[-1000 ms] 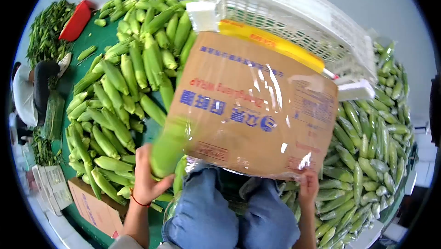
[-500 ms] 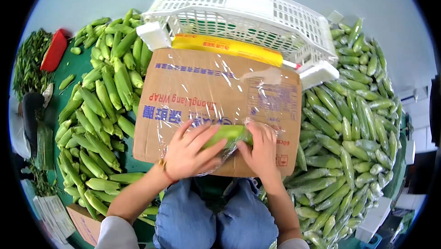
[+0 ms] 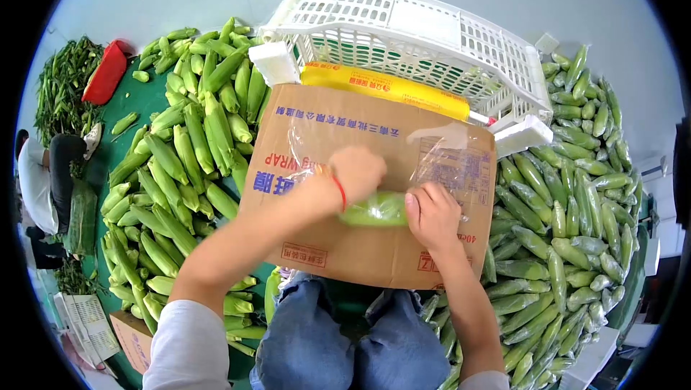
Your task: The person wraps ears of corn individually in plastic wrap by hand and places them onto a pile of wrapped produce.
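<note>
An ear of corn (image 3: 374,210) in green husk lies under shiny clear film on a cardboard box (image 3: 345,260) in front of my knees. My right hand (image 3: 435,214) is closed at its right end, thumb against the husk. Just above the corn's left part, my left hand (image 3: 354,174) is curled like a fist and blurred by motion; whatever its fingers hold is hidden. Clear film glints on the box top around both hands.
Unwrapped corn (image 3: 173,174) is heaped on the left, and film-wrapped corn (image 3: 554,246) on the right. Behind the box are a yellow film roll box (image 3: 389,89) and a white plastic crate (image 3: 425,26). A red container (image 3: 108,73) and another person (image 3: 39,181) are at far left.
My left hand has gone from lying spread over the corn to a curled shape above it, moving up and away. More of the corn shows. My right hand stays at its right end.
</note>
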Available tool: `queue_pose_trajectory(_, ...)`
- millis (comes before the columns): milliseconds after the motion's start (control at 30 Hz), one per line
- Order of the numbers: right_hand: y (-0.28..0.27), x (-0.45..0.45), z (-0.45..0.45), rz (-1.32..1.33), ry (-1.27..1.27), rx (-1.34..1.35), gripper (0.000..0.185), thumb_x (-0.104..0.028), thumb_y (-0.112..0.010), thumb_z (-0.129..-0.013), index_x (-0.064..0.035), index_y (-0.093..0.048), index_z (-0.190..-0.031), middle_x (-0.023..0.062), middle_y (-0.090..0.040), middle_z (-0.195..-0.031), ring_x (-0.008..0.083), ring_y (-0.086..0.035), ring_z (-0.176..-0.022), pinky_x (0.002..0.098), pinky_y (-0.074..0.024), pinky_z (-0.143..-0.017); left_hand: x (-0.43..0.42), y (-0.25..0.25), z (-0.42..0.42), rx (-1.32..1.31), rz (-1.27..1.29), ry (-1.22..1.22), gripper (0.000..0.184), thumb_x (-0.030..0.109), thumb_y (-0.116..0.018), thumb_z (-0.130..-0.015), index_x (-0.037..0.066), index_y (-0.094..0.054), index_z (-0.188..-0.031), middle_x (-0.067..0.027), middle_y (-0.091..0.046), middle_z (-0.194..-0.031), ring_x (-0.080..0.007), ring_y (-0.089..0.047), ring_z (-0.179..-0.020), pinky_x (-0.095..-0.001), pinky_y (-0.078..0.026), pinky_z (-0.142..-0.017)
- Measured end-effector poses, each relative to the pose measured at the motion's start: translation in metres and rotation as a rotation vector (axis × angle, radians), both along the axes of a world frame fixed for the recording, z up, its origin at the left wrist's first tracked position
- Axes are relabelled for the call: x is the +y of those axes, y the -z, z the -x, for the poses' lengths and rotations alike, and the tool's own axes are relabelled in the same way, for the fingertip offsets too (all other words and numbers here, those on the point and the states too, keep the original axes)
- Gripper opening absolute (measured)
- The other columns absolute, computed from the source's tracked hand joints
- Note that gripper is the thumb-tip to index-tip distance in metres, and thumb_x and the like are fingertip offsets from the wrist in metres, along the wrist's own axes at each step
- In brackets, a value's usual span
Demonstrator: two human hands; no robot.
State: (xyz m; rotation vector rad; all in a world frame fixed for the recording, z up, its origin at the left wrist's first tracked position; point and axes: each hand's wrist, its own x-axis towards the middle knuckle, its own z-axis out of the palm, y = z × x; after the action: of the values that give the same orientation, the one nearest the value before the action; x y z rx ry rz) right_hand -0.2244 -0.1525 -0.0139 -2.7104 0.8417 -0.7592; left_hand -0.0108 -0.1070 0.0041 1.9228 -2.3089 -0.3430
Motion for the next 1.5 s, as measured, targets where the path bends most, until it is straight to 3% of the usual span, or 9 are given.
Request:
queue_pose_trajectory(133,-0.03,0.042,0.012,-0.252,0.069,0.323,0.032,-0.037,-0.054,-0.095,-0.0086,-0.062,-0.082,0.0115,-0.063,-0.068,0.0316,-0.065,-0.061,0.0432,-0.0513,-0.051,0.098,-0.051,0.049,0.167,-0.083,-0.065,0.053,0.034,-0.066,-0.082,-0.006,-0.058,-0.115,-0.0298,-0.063,-0.101,-0.0385,-0.065,-0.1,-0.0473,-0.052,-0.086)
queue_pose_trajectory(233,-0.038,0.06,0.015,-0.396,0.002,0.365,0.032,-0.04,-0.054,-0.095,-0.009,-0.061,-0.09,0.011,-0.065,-0.079,0.0314,-0.066,-0.067,0.0422,-0.0531,-0.056,0.142,-0.036,0.049,0.226,-0.031,-0.031,0.089,0.051,-0.066,-0.082,-0.005,-0.034,-0.144,-0.0355,-0.033,-0.144,-0.043,-0.034,-0.138,-0.0517,-0.029,-0.112)
queue_pose_trajectory(400,-0.038,0.037,0.0,-0.016,-0.066,-0.013,0.039,-0.035,-0.066,-0.087,-0.0076,-0.058,-0.113,0.0132,-0.059,-0.115,0.0334,-0.063,-0.097,0.0442,-0.0517,-0.082,0.04,0.013,0.001,0.204,0.145,-0.289,0.073,0.044,-0.059,-0.091,0.001,-0.035,-0.146,-0.0291,-0.03,-0.15,-0.0436,-0.028,-0.14,-0.0516,-0.023,-0.115)
queue_pose_trajectory(467,-0.03,0.021,-0.01,0.106,-0.183,0.054,0.056,-0.035,-0.075,-0.076,-0.0075,-0.055,-0.121,0.0131,-0.053,-0.125,0.0332,-0.056,-0.11,0.046,-0.0451,-0.095,-0.018,0.01,-0.021,-0.138,0.519,-0.26,0.051,0.034,-0.058,-0.093,0.003,-0.049,-0.134,-0.0264,-0.041,-0.142,-0.0401,-0.04,-0.133,-0.048,-0.04,-0.104)
queue_pose_trajectory(667,-0.016,-0.033,-0.039,0.062,-0.251,0.32,0.074,-0.04,-0.081,-0.063,-0.0082,-0.053,-0.124,0.0079,-0.058,-0.11,0.0264,-0.059,-0.097,0.0376,-0.0498,-0.083,0.014,-0.011,0.003,0.083,0.446,-0.198,0.014,0.022,-0.061,-0.088,0.009,-0.06,-0.083,-0.0102,-0.059,-0.069,-0.0306,-0.061,-0.06,-0.0419,-0.051,-0.054)
queue_pose_trajectory(800,-0.033,0.024,-0.005,0.077,-0.401,0.413,0.071,-0.042,-0.08,-0.064,-0.005,-0.054,-0.119,0.006,-0.058,-0.099,0.0213,-0.059,-0.089,0.0315,-0.0493,-0.073,0.106,-0.034,0.033,0.239,0.24,-0.107,0.053,0.027,-0.066,-0.085,-0.006,-0.055,-0.124,-0.0229,-0.06,-0.121,-0.0368,-0.059,-0.113,-0.0425,-0.047,-0.099)
queue_pose_trajectory(967,-0.045,0.034,-0.003,0.003,-0.255,0.319,0.07,-0.04,-0.078,-0.068,-0.0056,-0.053,-0.124,0.0075,-0.058,-0.11,0.0228,-0.058,-0.095,0.0349,-0.0471,-0.076,0.086,-0.014,0.02,0.137,0.105,-0.084,0.071,0.035,-0.064,-0.085,-0.004,-0.04,-0.14,-0.0229,-0.045,-0.141,-0.0356,-0.039,-0.136,-0.0464,-0.031,-0.113)
queue_pose_trajectory(1167,-0.017,-0.018,-0.039,0.175,-0.296,0.219,0.068,-0.037,-0.079,-0.067,-0.0055,-0.055,-0.122,0.0094,-0.06,-0.102,0.0258,-0.061,-0.091,0.0372,-0.0492,-0.075,-0.053,0.013,-0.039,-0.059,-0.024,0.052,0.08,0.031,-0.068,-0.081,-0.013,-0.034,-0.139,-0.0293,-0.029,-0.15,-0.038,-0.031,-0.141,-0.0397,-0.029,-0.116)
queue_pose_trajectory(1500,-0.07,0.043,0.036,-0.505,-0.57,0.528,0.068,-0.049,-0.075,-0.073,-0.0071,-0.055,-0.123,0.0143,-0.065,-0.096,0.0313,-0.066,-0.086,0.0395,-0.0543,-0.07,-0.047,0.007,-0.038,0.058,-0.055,0.034,0.074,0.026,-0.068,-0.081,-0.008,-0.039,-0.139,-0.0256,-0.032,-0.15,-0.0361,-0.03,-0.141,-0.0384,-0.033,-0.114)
